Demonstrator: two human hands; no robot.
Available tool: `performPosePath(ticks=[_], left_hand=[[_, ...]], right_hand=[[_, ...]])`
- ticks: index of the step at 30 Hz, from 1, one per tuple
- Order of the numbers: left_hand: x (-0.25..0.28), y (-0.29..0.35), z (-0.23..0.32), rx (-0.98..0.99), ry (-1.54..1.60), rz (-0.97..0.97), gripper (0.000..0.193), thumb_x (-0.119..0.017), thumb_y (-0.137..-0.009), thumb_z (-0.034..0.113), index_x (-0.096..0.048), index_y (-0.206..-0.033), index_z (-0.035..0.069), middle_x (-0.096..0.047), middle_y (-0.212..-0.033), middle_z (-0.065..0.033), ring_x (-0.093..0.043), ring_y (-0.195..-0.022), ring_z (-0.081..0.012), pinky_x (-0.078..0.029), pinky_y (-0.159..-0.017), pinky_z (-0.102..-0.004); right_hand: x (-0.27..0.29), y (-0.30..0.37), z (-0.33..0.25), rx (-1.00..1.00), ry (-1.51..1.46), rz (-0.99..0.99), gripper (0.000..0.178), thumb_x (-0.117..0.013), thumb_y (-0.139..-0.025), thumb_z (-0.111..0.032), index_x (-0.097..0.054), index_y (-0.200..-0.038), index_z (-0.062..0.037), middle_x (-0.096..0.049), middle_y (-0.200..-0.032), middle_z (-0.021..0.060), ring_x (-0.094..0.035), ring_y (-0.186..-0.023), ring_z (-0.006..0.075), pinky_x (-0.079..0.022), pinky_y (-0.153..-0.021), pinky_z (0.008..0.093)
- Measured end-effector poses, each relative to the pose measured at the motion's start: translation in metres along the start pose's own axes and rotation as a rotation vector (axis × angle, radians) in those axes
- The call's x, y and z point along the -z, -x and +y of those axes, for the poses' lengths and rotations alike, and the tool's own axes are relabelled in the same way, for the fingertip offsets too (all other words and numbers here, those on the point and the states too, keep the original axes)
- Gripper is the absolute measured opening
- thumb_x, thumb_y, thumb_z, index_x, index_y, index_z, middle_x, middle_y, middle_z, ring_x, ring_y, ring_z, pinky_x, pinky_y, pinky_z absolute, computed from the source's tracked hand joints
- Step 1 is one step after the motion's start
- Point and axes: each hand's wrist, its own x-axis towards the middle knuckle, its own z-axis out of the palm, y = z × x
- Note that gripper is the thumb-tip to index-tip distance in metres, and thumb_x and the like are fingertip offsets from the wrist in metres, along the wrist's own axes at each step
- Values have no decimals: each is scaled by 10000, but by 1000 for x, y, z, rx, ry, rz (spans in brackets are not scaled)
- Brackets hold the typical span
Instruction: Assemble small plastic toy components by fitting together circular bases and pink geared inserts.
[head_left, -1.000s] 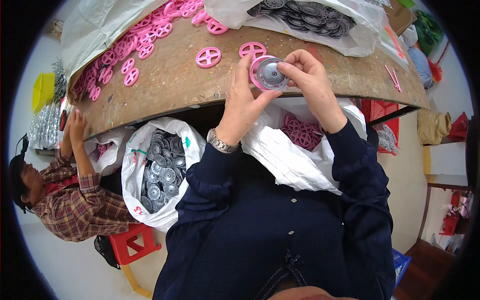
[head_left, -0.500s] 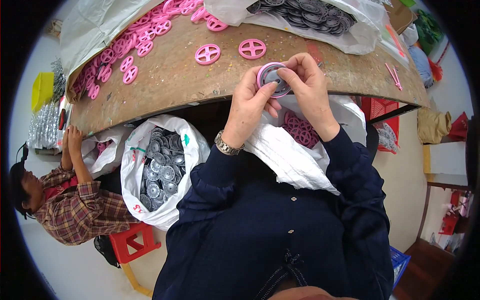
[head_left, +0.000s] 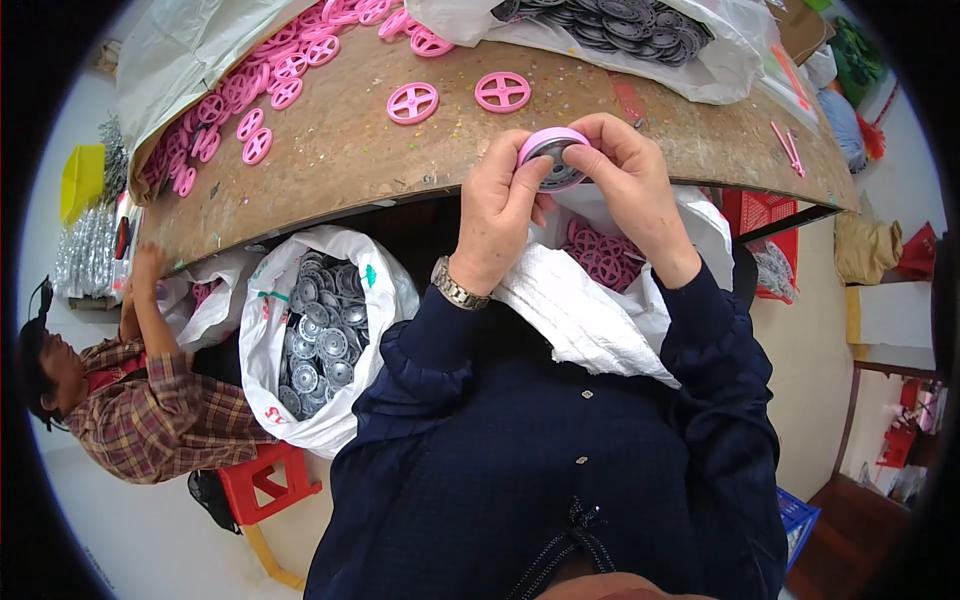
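L hand (head_left: 492,205) & R hand (head_left: 637,190) are both closed on one piece, a pink wheel (head_left: 553,134) w/ a grey disc (head_left: 563,177) on its near face, thumbs on the disc, fingers round the rim, held up nr the front edge of the tabletop (head_left: 335,150). Two loose pink wheels (head_left: 502,92) lie flat just beyond, apart from each other, w/ a pile of pink wheels (head_left: 240,92) further L & a white bag of dark grey discs (head_left: 715,85) at the back. Below the tabletop, an open sack of pink wheels (head_left: 600,325) is nr the hands, w/ a sack of grey discs (head_left: 264,360) to the L.
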Motion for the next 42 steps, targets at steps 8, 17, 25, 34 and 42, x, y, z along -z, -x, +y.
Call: performPosePath(ticks=[8,17,25,34,42], left_hand=[[0,-1,4,6,-116,9,130,-539,-1009,102,-603,-1079,12,-630,-847,-42,-603,-577,-77,-458,-472,-215],[1,-10,7,209,172,13,245,-551,-997,96,-521,-1224,10,-646,-887,-68,-638,-620,-98,-523,-493,-232],[-2,-3,6,50,-128,-69,273,-606,-932,36,-548,-1198,13,-644,-854,-78,-624,-595,-105,-515,-498,-249],[7,-27,-2,-176,-533,-261,367,-689,-900,231,-589,-1178,12,-659,-985,-162,-647,-872,-299,-512,-753,-396],[32,-80,-25,-547,-1350,128,501,-731,-830,428,-602,-1141,57,-622,-959,-135,-568,-944,-332,-479,-781,-444]], right_hand=[[1,0,7,2,115,32,121,-637,-939,-60,-631,-1031,19,-636,-910,-22,-564,-819,39,-461,-732,207],[2,-1,6,-10,72,-30,220,-647,-902,-28,-610,-1114,20,-669,-969,19,-611,-885,69,-494,-783,223],[9,10,8,-33,44,-40,228,-618,-914,12,-589,-1140,22,-653,-1019,14,-607,-932,67,-483,-835,217],[49,22,17,-122,46,-82,261,-644,-892,-28,-618,-1145,32,-685,-991,35,-624,-888,83,-500,-780,245],[81,49,9,-162,845,-393,355,-699,-834,-108,-650,-1159,25,-710,-1003,189,-696,-901,308,-540,-793,366]])
